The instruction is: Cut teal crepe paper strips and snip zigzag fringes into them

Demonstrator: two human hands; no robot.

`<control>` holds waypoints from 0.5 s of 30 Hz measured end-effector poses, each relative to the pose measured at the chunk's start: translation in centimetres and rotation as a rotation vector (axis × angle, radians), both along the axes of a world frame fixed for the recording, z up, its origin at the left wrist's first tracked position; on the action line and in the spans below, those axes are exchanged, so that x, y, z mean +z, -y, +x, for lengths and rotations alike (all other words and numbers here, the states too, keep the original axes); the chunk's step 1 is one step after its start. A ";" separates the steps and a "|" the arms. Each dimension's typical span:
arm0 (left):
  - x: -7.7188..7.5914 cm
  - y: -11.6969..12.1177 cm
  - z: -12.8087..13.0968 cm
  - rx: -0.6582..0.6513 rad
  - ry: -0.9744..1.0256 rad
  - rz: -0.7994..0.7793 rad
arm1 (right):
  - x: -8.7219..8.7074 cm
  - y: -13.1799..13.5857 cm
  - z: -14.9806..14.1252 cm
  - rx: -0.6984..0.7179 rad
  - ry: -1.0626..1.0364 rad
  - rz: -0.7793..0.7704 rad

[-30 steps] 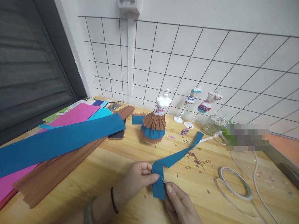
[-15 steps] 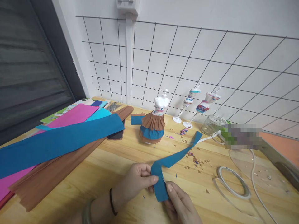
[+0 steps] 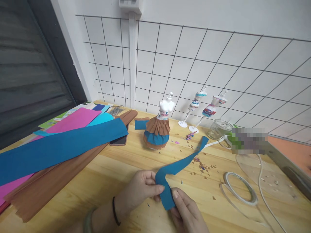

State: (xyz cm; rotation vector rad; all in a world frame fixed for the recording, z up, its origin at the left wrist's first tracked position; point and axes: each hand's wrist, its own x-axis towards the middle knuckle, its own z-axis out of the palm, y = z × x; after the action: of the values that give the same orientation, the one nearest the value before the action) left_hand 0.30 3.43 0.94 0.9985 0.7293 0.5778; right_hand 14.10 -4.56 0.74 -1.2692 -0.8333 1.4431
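A narrow blue crepe paper strip runs from both hands back across the table toward the upper right. My left hand is closed on it, thumb on top and fingers behind. At its near end, my right hand pinches the strip's right edge; the fingers underneath are hidden. A thin pale line shows along that edge by the right thumb, too small to name. Beyond the hands stands a small white dress form wearing a tiered brown and blue paper skirt.
Folded blue, pink and brown paper lies at left over a phone. Two painted mini dress forms stand behind. At right are a tape roll, a glass jar, a white cable and paper scraps.
The view has shifted slightly, moving the whole scene a little left. Both hands keep their hold on the blue strip, whose bend near my left thumb looks rounder.
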 end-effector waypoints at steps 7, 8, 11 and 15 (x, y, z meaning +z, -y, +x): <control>0.7 0.3 0.1 -0.005 -0.004 -0.026 | 0.0 0.0 -0.1 -0.015 0.000 -0.033; 0.8 0.3 0.1 -0.008 -0.007 -0.031 | 0.0 0.0 -0.1 -0.025 0.004 -0.030; 0.8 0.3 0.2 -0.020 -0.014 -0.039 | 0.1 0.0 -0.2 -0.065 0.004 -0.028; 0.7 0.3 0.2 -0.034 -0.010 -0.034 | 0.3 0.0 -0.3 -0.092 -0.019 -0.050</control>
State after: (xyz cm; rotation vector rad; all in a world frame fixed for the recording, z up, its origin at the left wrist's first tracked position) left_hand 0.46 3.08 1.60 0.9812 0.7279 0.5297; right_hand 13.84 -4.58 1.03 -1.3125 -0.7212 1.4080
